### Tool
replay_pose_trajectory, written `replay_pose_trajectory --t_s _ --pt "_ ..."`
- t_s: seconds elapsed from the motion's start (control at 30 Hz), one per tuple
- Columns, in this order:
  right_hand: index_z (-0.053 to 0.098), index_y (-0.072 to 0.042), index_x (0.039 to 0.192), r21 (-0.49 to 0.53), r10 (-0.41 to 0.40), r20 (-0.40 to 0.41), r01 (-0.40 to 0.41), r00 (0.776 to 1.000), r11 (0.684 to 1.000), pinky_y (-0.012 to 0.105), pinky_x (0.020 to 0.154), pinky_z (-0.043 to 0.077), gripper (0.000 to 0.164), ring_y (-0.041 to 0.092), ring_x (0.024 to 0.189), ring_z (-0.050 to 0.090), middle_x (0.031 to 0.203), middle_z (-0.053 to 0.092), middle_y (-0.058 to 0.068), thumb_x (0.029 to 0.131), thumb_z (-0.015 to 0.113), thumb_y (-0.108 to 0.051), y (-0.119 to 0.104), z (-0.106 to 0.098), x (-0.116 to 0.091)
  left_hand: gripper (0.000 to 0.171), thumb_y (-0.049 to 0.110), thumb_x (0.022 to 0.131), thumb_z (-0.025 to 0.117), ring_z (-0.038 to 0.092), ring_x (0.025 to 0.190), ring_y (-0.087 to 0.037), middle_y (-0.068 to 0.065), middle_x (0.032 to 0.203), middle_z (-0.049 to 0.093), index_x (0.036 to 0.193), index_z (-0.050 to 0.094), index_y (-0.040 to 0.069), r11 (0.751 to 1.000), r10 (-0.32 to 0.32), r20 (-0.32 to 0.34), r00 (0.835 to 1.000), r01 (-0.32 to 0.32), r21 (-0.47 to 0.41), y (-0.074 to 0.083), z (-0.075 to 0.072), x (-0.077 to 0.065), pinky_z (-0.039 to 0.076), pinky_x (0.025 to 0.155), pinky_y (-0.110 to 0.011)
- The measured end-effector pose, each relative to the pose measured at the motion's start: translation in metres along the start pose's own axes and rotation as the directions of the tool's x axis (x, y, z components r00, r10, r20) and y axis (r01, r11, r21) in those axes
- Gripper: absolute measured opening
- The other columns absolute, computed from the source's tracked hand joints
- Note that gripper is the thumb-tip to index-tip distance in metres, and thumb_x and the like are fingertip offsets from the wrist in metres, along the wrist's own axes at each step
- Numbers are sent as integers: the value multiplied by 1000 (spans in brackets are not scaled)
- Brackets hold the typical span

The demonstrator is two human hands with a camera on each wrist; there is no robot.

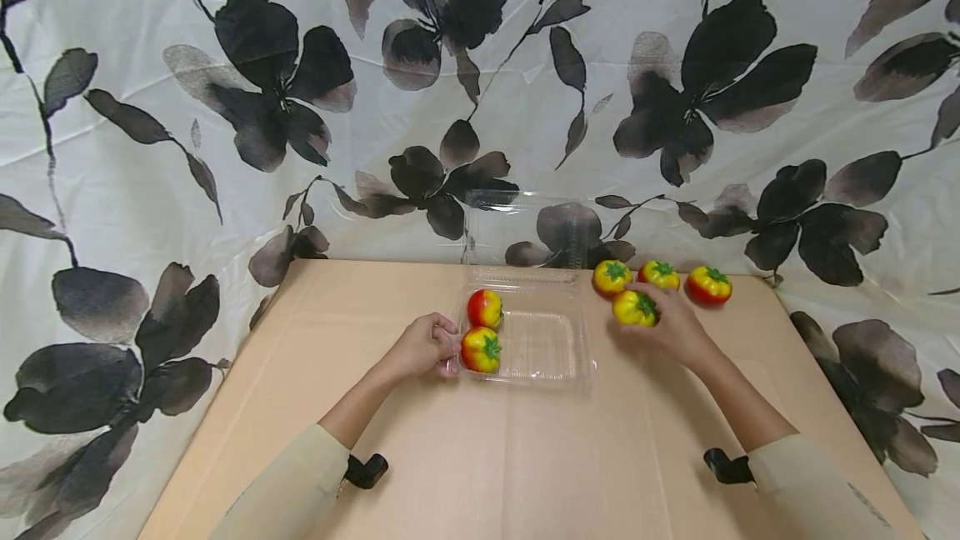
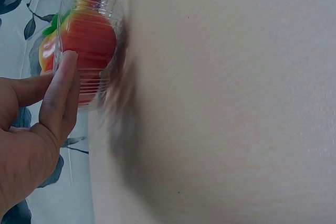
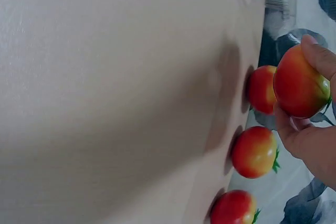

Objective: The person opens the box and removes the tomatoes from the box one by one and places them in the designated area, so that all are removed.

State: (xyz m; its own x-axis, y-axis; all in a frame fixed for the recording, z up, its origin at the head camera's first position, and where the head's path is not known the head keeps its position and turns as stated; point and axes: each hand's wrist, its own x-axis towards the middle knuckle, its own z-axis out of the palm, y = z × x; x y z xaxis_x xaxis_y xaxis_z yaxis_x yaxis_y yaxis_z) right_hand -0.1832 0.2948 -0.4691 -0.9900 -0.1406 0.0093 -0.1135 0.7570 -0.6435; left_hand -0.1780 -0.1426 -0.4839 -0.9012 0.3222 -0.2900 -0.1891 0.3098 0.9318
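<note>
A clear plastic clamshell box (image 1: 551,340) stands on the table with its lid tipped up behind it. Inside, along its left side, sit two red-and-yellow toy tomatoes with green tops, a far tomato (image 1: 484,308) and a near tomato (image 1: 481,350). My left hand (image 1: 424,347) pinches the box's left rim between thumb and fingers, beside the near tomato (image 2: 89,38). Right of the box, my right hand (image 1: 671,327) grips another tomato (image 3: 300,83) between thumb and fingers, raised off the table.
Three more tomatoes stand at the back right of the table: a left one (image 1: 611,277), a middle one (image 1: 659,274) and a right one (image 1: 708,285). The light brown tabletop (image 1: 450,457) ends at a floral cloth (image 1: 360,215) behind it.
</note>
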Motion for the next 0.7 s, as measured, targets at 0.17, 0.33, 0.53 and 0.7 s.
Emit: replay_pose_trajectory --t_s 0.17,0.33,0.53,0.7 --pt "51 -11 147 -32 13 20 -12 1000 999 67 100 48 73 49 119 45 137 40 36 84 86 -23 5 6 4 25 -7 96 63 68 61 -18 -15 83 66 118 52 -9 1000 -3 1 1000 3 2 -1 0 0 66 60 -34" --pt "51 -9 147 -52 27 42 -25 999 998 65 98 48 74 47 115 46 133 37 34 83 87 -22 8 13 8 25 -8 96 63 68 62 -18 -14 83 66 119 51 -9 1000 -9 6 1000 9 -1 0 0 0 65 59 -32" --pt "51 -12 148 -39 66 47 -64 997 997 66 102 48 79 46 116 44 133 35 31 81 90 -24 12 21 12 25 -7 96 64 69 61 -18 -14 83 66 118 52 -9 1000 -7 3 1000 7 7 2 0 -2 65 59 -32" --pt "51 -14 147 -15 75 51 -74 996 997 68 104 47 80 47 118 44 135 34 31 79 91 -28 16 28 14 25 -7 96 64 69 61 -19 -15 83 65 118 51 -8 1000 -7 3 1000 7 -1 1 0 -2 66 59 -34"
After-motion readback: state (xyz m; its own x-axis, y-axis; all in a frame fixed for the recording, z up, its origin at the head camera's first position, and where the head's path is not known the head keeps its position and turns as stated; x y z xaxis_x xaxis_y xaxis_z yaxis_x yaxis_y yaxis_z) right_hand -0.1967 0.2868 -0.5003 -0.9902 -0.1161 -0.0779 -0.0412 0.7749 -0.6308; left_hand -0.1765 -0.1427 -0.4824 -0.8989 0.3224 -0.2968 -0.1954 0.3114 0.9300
